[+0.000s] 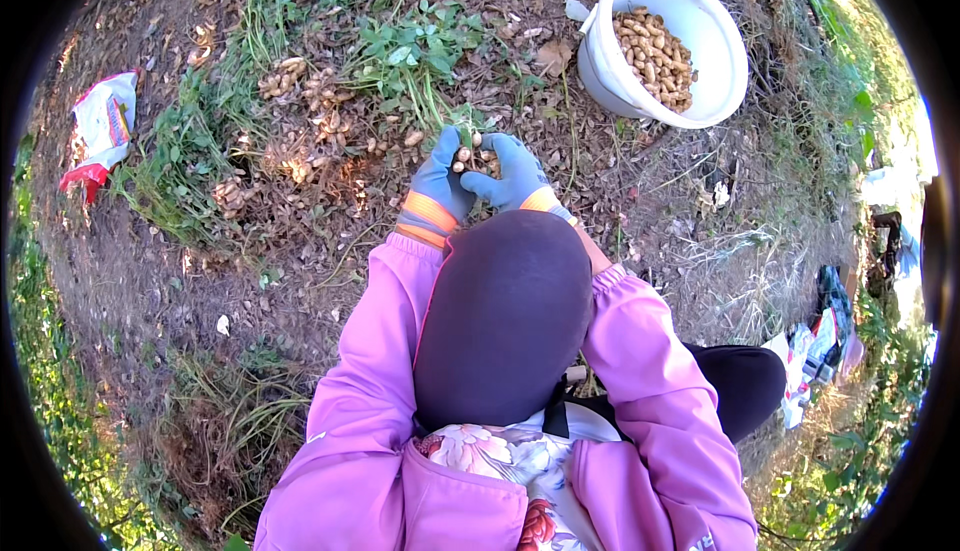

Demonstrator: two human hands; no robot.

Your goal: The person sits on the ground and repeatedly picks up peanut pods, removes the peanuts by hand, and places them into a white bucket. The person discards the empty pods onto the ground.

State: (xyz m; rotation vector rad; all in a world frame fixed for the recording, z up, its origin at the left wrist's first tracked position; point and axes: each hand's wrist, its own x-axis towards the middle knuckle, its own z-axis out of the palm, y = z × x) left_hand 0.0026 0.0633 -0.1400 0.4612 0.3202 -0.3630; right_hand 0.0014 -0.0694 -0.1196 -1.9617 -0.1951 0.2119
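Both my hands wear blue-grey work gloves with orange cuffs and meet in front of my knee. My left hand (442, 181) and my right hand (511, 172) are closed around a peanut plant (424, 93) at its pod end, one from each side. Several pale peanut pods (464, 154) show between the fingers, and the green stems and leaves stretch away from me over the ground. Some fingertips are hidden behind the pods. Beyond my right hand, a white plastic bucket (600, 75) stands partly filled with picked peanut pods (654, 56).
Pulled peanut plants (187, 153) with pod clusters (326, 101) lie on the leaf-littered soil to the left. A red and white plastic bag (105, 127) lies farther left. Uprooted plants (232, 416) are heaped at lower left. Bags and other items (814, 356) rest at the right, past my bent knee.
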